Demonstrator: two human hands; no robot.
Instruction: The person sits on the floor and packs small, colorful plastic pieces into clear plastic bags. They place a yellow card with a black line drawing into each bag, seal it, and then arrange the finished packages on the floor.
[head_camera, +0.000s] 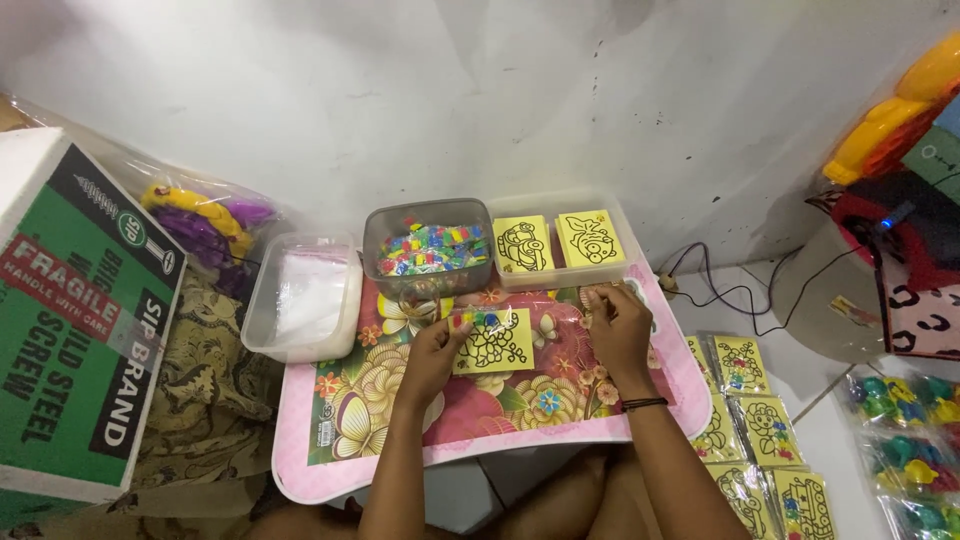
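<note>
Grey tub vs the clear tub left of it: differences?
The grey tub is tinted and full of small multicoloured pieces; the clear tub is see-through and holds only something white. The grey tub stands on the pink floral tray; the clear tub overhangs the tray's left edge. Both are lidless, rounded rectangular plastic.

Your arms are bare, no sleeves showing; a thin dark band (644, 404) circles your right wrist (640, 390).

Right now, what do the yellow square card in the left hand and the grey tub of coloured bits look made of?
Yellow square card: apparently thin matte card, flat with black printed outlines. Grey tub: probably translucent, slightly glossy plastic; the coloured bits show through its wall.
</note>
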